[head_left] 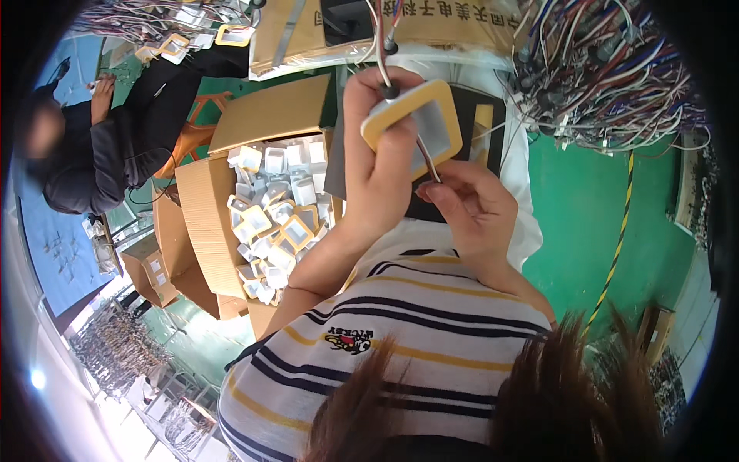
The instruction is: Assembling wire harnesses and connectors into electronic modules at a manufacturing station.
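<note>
My left hand (379, 154) grips a white plastic housing with a yellow rim (448, 98), its open hollow side facing me. A cable (381, 46) comes down from above through a black grommet (390, 92) in the housing's top wall. Its brown and white wire end (428, 160) comes out of the hollow toward the lower right. My right hand (473, 212) pinches that wire end between thumb and fingertips, just below the rim. Both hands are in front of my chest, above a dark surface.
An open cardboard box (208, 223) full of white and yellow-rimmed housings (277, 208) stands at my left. Bundled cables (616, 77) hang at the right, above a green floor (577, 231). Another person (100, 154) sits at the far left. A carton (462, 31) lies ahead.
</note>
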`<action>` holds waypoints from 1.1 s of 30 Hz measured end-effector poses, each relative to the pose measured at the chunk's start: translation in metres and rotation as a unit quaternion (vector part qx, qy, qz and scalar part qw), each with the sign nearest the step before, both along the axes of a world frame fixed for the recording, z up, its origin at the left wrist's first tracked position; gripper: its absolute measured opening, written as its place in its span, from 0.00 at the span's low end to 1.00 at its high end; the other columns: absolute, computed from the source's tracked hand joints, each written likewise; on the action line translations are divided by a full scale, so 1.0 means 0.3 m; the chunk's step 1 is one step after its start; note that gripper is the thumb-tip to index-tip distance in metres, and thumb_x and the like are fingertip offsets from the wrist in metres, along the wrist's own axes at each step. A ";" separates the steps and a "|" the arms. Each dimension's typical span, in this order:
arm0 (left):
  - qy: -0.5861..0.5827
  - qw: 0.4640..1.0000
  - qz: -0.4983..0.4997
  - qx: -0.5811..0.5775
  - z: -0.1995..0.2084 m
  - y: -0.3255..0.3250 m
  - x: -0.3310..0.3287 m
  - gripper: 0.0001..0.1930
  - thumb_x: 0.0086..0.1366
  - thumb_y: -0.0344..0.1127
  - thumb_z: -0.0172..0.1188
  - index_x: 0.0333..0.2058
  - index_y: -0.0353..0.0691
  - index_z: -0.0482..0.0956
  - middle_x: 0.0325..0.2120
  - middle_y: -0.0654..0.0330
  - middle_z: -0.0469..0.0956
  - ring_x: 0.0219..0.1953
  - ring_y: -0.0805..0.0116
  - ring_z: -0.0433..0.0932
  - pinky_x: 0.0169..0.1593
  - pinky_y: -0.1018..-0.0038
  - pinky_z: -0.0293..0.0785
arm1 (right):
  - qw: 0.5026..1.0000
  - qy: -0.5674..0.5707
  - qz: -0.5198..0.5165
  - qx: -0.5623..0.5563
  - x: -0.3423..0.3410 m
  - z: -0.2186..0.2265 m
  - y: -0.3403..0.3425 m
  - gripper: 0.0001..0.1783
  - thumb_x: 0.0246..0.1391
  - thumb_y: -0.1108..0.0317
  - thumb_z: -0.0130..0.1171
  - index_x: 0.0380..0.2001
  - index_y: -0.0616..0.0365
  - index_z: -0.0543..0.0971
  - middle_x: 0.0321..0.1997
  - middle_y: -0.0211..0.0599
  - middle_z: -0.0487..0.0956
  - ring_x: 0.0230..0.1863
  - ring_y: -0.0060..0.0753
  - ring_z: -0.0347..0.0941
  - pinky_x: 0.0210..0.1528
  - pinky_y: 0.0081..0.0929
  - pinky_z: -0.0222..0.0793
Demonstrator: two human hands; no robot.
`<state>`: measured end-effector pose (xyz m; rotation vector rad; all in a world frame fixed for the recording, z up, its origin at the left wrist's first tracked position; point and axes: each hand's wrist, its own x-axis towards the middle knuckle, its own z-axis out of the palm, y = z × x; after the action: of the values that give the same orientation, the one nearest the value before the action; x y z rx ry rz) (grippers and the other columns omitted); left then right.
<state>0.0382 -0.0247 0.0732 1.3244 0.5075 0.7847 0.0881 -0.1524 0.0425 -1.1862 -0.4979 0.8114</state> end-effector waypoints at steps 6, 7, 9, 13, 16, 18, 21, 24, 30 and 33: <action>0.012 0.986 0.073 -0.153 -0.001 0.010 0.029 0.11 0.65 0.33 0.49 0.45 0.38 0.69 0.35 0.65 0.69 0.37 0.77 0.67 0.44 0.80 0.66 | 0.998 -0.034 0.008 -0.042 0.007 -0.007 -0.007 0.13 0.55 0.82 0.55 0.45 0.70 0.73 0.38 0.44 0.79 0.39 0.31 0.78 0.46 0.28 0.77; 0.011 0.973 0.063 -0.223 0.010 0.009 0.026 0.11 0.64 0.33 0.49 0.45 0.38 0.69 0.35 0.65 0.70 0.37 0.75 0.69 0.44 0.78 0.68 | 1.000 -0.012 0.008 -0.009 0.001 0.003 0.004 0.14 0.56 0.81 0.55 0.46 0.71 0.73 0.39 0.45 0.78 0.39 0.32 0.78 0.46 0.28 0.77; 0.007 0.956 0.052 -0.289 -0.001 0.040 0.043 0.11 0.64 0.33 0.50 0.45 0.38 0.69 0.35 0.64 0.71 0.37 0.73 0.72 0.43 0.75 0.71 | 1.000 0.006 0.005 0.028 0.016 -0.012 0.037 0.14 0.56 0.80 0.55 0.47 0.71 0.73 0.40 0.45 0.78 0.39 0.33 0.78 0.46 0.29 0.77; 0.025 0.949 0.040 -0.312 -0.036 0.062 0.059 0.12 0.63 0.33 0.51 0.44 0.38 0.69 0.34 0.62 0.72 0.36 0.69 0.75 0.41 0.70 0.74 | 0.998 0.016 -0.001 0.063 0.019 -0.037 0.049 0.16 0.57 0.79 0.54 0.49 0.71 0.72 0.41 0.45 0.77 0.40 0.33 0.78 0.47 0.29 0.77; 0.032 0.944 0.024 -0.326 -0.045 0.078 0.058 0.12 0.63 0.34 0.51 0.45 0.38 0.69 0.35 0.61 0.73 0.37 0.69 0.76 0.42 0.70 0.74 | 0.997 0.033 -0.005 0.066 0.015 -0.034 0.060 0.15 0.57 0.79 0.54 0.48 0.70 0.72 0.41 0.43 0.76 0.41 0.33 0.77 0.46 0.28 0.77; 0.026 0.945 -0.004 -0.325 -0.028 0.081 0.067 0.13 0.64 0.36 0.51 0.45 0.37 0.69 0.35 0.61 0.73 0.37 0.69 0.76 0.42 0.70 0.74 | 0.997 0.033 -0.018 0.067 0.020 -0.038 0.053 0.14 0.57 0.79 0.54 0.48 0.70 0.73 0.40 0.42 0.76 0.40 0.32 0.77 0.46 0.28 0.76; 0.033 0.963 -0.108 -0.246 -0.031 0.133 -0.006 0.17 0.66 0.42 0.49 0.46 0.37 0.70 0.38 0.59 0.74 0.41 0.70 0.75 0.43 0.72 0.73 | 0.984 -0.120 0.121 -0.057 0.066 -0.035 0.043 0.18 0.51 0.78 0.61 0.46 0.65 0.73 0.38 0.38 0.74 0.40 0.28 0.76 0.45 0.21 0.71; 0.155 0.946 -0.276 0.074 -0.052 0.213 -0.135 0.12 0.64 0.36 0.53 0.40 0.34 0.76 0.40 0.57 0.75 0.45 0.66 0.72 0.50 0.71 0.66 | 0.978 -0.203 0.013 -0.036 0.153 -0.080 0.049 0.23 0.49 0.66 0.63 0.49 0.61 0.73 0.35 0.30 0.67 0.33 0.21 0.63 0.35 0.17 0.61; 0.031 0.954 -0.297 0.005 -0.031 0.168 -0.153 0.54 0.55 0.69 0.55 0.67 0.36 0.42 0.66 0.46 0.48 0.69 0.57 0.45 0.68 0.63 0.39 | 0.922 -0.378 0.042 0.078 0.076 0.085 0.228 0.06 0.54 0.69 0.56 0.27 0.59 0.73 0.27 0.38 0.68 0.29 0.44 0.68 0.30 0.34 0.64; -0.083 0.968 -0.229 0.062 0.157 0.234 -0.057 0.57 0.53 0.69 0.56 0.67 0.36 0.40 0.65 0.44 0.49 0.68 0.52 0.49 0.68 0.58 0.41 | 0.888 -0.447 0.097 0.031 0.023 0.079 0.253 0.07 0.54 0.67 0.56 0.27 0.59 0.72 0.30 0.40 0.70 0.32 0.49 0.71 0.30 0.39 0.68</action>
<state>0.0210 0.0455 0.1204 1.4057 0.0111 0.5387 0.0950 -0.0764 0.0662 -1.4300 -1.4088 0.3581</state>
